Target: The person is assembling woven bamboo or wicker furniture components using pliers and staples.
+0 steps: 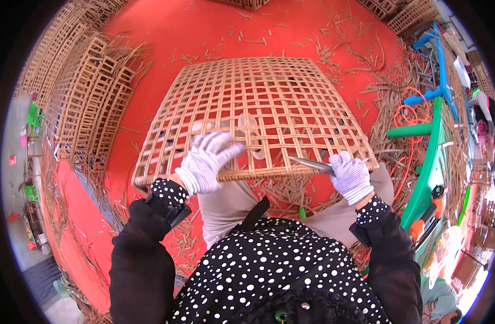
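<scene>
In front of me stands a woven lattice frame (269, 100) of brown rattan-like strands, box-shaped, its near edge close to my knees. My left hand (207, 162), in a pale striped glove, lies over the near edge left of the middle, fingers stretched and thumb apart, with nothing visible in it. My right hand (351, 177), gloved alike, is closed round a pointed grey metal tool (312, 163) that looks like scissors. Its tip points left and lies at the lattice's near edge. The handles are hidden inside the glove.
Cut strand scraps (277, 198) litter the red floor (166, 32). Stacked woven frames (88, 102) stand at the left. On the right are a green plastic stool or bench (428, 167), an orange hose (407, 116), a blue frame (444, 70) and an orange-and-black tool (428, 216).
</scene>
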Motion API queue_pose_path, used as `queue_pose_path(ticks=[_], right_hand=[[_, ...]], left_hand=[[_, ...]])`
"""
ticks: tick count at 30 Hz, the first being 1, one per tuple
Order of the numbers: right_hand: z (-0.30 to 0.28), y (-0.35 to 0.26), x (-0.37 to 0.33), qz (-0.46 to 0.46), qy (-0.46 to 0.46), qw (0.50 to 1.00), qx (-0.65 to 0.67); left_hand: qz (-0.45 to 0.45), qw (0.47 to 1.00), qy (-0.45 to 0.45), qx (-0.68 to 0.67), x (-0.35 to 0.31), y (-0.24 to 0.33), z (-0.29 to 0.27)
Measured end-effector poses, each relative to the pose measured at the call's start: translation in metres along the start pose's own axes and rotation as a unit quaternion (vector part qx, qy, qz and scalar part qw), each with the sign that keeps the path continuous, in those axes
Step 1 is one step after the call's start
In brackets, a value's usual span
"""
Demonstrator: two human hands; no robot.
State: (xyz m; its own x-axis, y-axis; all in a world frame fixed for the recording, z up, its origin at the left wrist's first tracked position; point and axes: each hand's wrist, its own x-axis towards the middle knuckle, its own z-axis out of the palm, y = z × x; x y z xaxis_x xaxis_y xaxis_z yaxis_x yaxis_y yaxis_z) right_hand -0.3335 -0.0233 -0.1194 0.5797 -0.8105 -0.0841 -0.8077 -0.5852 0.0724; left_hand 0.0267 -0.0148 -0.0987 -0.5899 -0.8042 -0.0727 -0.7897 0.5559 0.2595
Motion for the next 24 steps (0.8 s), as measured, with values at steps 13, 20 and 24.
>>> queue_pose_path(ticks=[13,20,24], right_hand=[[-0.010,-0.011,-0.025,0.055,0.068,0.953,0.291],[0.029,0.020,-0.007,0.164,-0.088,0.926,0.328],[0.059,0.008,0.009,0.223,-0.111,0.928,0.275]], left_hand=[[-0.011,0.993,-0.117,-0.033,0.030,-0.004,0.028],[-0.065,0.970,-0.204,-0.118,0.046,0.007,0.042],[-0.123,0.974,-0.178,-0.060,0.057,0.024,0.064]])
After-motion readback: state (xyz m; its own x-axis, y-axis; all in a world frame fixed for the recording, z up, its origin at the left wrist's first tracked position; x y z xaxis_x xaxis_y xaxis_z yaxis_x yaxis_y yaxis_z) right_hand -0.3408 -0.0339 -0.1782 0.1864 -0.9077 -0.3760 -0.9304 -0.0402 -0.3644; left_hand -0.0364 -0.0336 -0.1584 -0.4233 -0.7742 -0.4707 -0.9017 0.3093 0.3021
